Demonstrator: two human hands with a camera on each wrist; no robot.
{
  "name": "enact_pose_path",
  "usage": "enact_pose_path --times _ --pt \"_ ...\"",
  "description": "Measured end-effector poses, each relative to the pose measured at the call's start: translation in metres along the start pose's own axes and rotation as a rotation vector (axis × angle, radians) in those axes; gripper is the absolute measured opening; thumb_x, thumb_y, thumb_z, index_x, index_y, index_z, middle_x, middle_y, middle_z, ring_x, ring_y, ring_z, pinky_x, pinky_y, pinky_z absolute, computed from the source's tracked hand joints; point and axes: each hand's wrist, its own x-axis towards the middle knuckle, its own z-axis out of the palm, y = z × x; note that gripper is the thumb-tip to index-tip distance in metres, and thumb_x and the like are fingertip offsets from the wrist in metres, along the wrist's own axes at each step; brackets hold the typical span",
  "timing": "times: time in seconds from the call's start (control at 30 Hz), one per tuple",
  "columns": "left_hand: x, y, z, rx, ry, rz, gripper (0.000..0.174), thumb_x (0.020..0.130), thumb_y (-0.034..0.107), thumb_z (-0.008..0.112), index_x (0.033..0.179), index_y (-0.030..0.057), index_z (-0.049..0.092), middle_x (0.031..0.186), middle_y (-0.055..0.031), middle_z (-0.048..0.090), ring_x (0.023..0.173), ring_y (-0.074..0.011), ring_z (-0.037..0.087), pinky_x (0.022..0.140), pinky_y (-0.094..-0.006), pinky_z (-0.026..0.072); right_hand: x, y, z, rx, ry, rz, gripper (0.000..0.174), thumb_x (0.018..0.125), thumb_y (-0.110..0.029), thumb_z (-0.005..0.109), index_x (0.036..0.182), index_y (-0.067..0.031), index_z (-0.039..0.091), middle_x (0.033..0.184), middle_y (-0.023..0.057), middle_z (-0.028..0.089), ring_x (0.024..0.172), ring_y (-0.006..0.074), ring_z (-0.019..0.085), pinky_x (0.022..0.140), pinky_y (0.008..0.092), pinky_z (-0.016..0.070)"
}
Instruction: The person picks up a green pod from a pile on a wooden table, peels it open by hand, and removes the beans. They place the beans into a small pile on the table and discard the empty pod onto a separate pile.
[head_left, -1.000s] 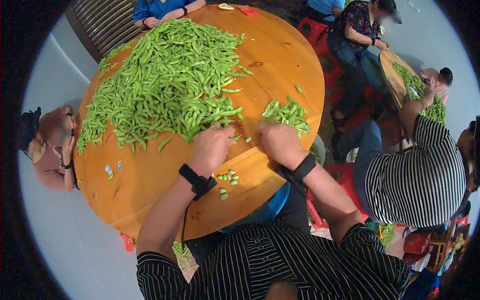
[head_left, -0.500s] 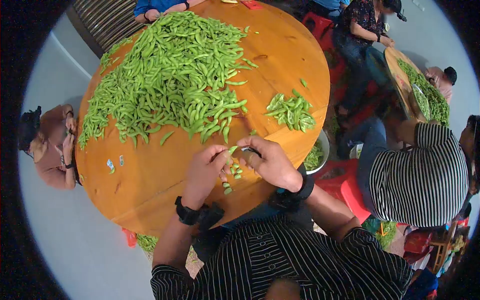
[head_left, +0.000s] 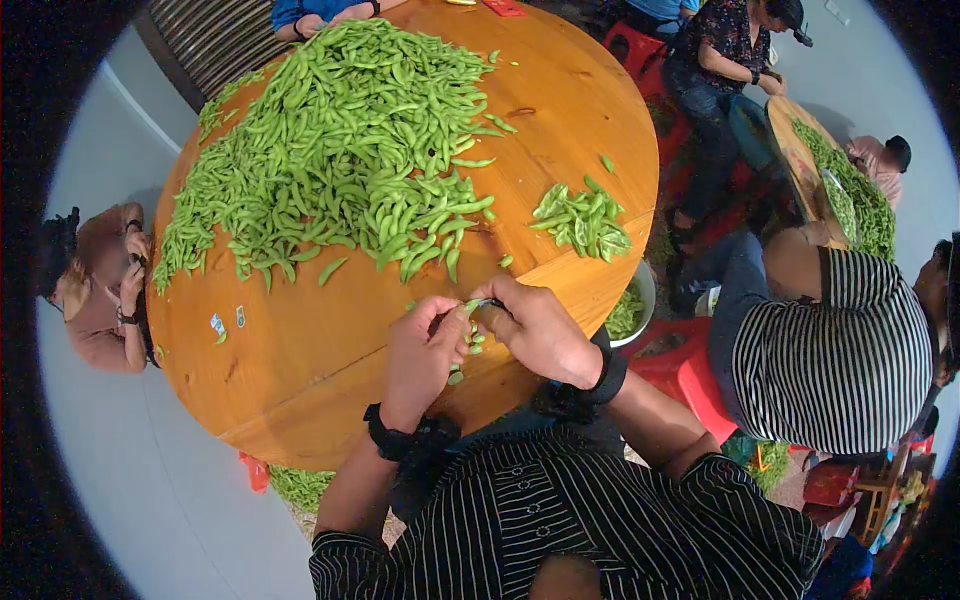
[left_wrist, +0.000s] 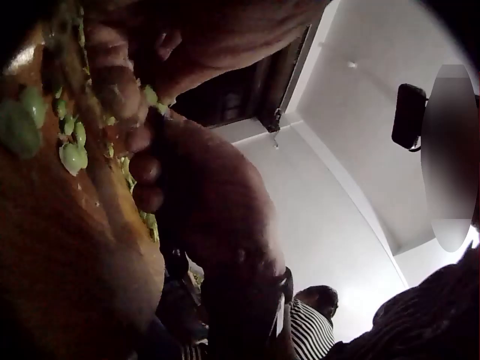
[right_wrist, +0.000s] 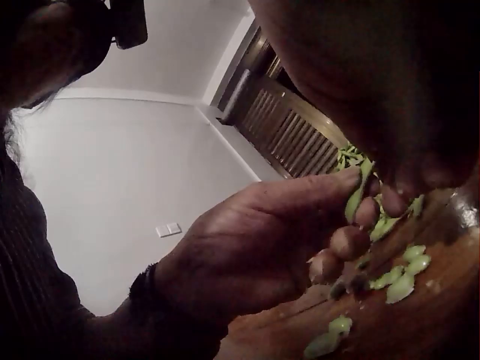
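Both hands meet close over the near part of the round wooden table [head_left: 300,370]. Between thumb and finger, my left hand [head_left: 425,350] pinches a green soybean pod [right_wrist: 359,195] that points upward in the right wrist view. At the pod's other end, the curled fingers of my right hand [head_left: 540,335] grip it; a small dark, shiny thing shows by that thumb. Below the hands, several shelled green beans [right_wrist: 401,287] lie on the wood, partly hidden in the head view. The left wrist view shows loose beans [left_wrist: 73,157] beside the fingers.
A large heap of soybean pods [head_left: 350,150] covers the table's far left. To the right lies a small pile of flattened pods [head_left: 585,222]. A bowl of green pods [head_left: 628,310] stands below the right edge, near a red stool [head_left: 680,375]. Other people sit around.
A second ago the left hand was at the heap's edge and the right by the small pile. Both came together nearer the body with a pod, and since then have drawn slightly closer.
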Motion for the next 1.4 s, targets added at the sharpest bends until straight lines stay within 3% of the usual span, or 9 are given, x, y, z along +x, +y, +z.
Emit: enact_pose_path --times 0.17,0.23,0.37,0.43,0.73,0.87,1.03,1.37,1.4 --pt "-0.005 -0.002 0.004 0.086 0.058 0.057 0.013 0.093 0.016 0.058 0.095 0.0028 0.061 0.076 -0.0001 0.061 0.061 -0.0081 0.056 0.055 -0.0234 0.0463 -0.001 0.001 0.003 -0.022 0.002 0.018 0.016 0.09 -0.009 0.054 0.103 0.001 0.056 0.077 0.0186 0.062 0.072 0.0308 0.063 0.065 0.0359 0.0484" --pt "-0.007 -0.002 0.005 0.466 0.178 0.391 0.011 0.091 0.011 0.06 0.09 0.0002 0.06 0.072 -0.0015 0.059 0.061 -0.0069 0.055 0.051 -0.0238 0.0425 0.0 0.004 0.007 -0.132 0.026 -0.04 0.015 0.089 -0.008 0.054 0.101 0.0011 0.054 0.081 0.0226 0.062 0.077 0.04 0.062 0.065 0.04 0.0485" --pt "-0.004 -0.005 0.006 0.522 0.231 0.539 0.011 0.089 0.012 0.063 0.092 0.0009 0.06 0.072 -0.0014 0.06 0.061 -0.0073 0.055 0.051 -0.025 0.0426 0.004 0.008 0.012 -0.158 0.05 -0.036 0.013 0.088 -0.005 0.055 0.099 0.0012 0.052 0.083 0.0252 0.06 0.081 0.0445 0.059 0.067 0.0433 0.0478" --pt "-0.005 0.004 0.004 0.134 0.02 0.053 0.013 0.088 0.012 0.065 0.094 0.0016 0.059 0.074 -0.0027 0.061 0.06 -0.0072 0.056 0.051 -0.0256 0.044 0.004 0.007 0.01 -0.14 0.014 -0.032 0.012 0.086 -0.002 0.055 0.097 0.0013 0.051 0.083 0.0236 0.059 0.083 0.0434 0.059 0.068 0.0434 0.0474" --pt "0.01 -0.011 -0.028 -0.226 -0.289 -0.235 0.015 0.089 0.014 0.064 0.094 0.0002 0.058 0.076 -0.0023 0.061 0.058 -0.0073 0.055 0.053 -0.0219 0.0472 0.008 0.015 0.003 0.126 -0.144 -0.141 0.012 0.086 -0.001 0.057 0.098 -0.0031 0.054 0.082 0.0166 0.059 0.078 0.0359 0.061 0.067 0.0374 0.0475" --pt "0.01 -0.007 -0.025 -0.381 -0.315 -0.278 0.014 0.089 0.013 0.064 0.091 0.0002 0.059 0.075 -0.0019 0.06 0.057 -0.0069 0.054 0.051 -0.0222 0.046 0.01 0.013 0.001 0.133 -0.178 -0.115 0.011 0.086 -0.002 0.057 0.097 -0.0039 0.055 0.079 0.0166 0.059 0.074 0.0333 0.061 0.066 0.0358 0.0474" --pt "0.008 -0.005 -0.015 0.1 -0.152 -0.017 0.015 0.089 0.013 0.064 0.091 -0.0014 0.059 0.071 -0.0007 0.059 0.055 -0.0063 0.053 0.048 -0.0211 0.0444 0.01 0.012 0.006 -0.025 -0.069 -0.149 0.007 0.084 -0.005 0.054 0.09 -0.0052 0.057 0.075 0.0223 0.059 0.073 0.0407 0.061 0.061 0.0439 0.0472" --pt "0.013 -0.005 -0.021 -0.051 -0.244 -0.133 0.019 0.094 0.018 0.058 0.094 -0.0007 0.061 0.074 -0.0033 0.062 0.056 -0.008 0.057 0.05 -0.0216 0.0465 0.016 0.015 -0.004 0.042 -0.173 -0.076 0.005 0.084 -0.006 0.055 0.088 -0.0042 0.057 0.076 0.0198 0.06 0.073 0.0377 0.062 0.063 0.0427 0.0477" --pt "0.013 -0.005 -0.022 -0.095 -0.252 -0.157 0.021 0.095 0.022 0.056 0.093 0.0012 0.06 0.074 -0.0026 0.062 0.056 -0.0082 0.057 0.05 -0.0213 0.0459 0.016 0.018 -0.003 0.131 -0.212 -0.019 0.007 0.085 -0.004 0.056 0.092 -0.0037 0.057 0.074 0.0166 0.058 0.068 0.0303 0.058 0.062 0.0379 0.0462"
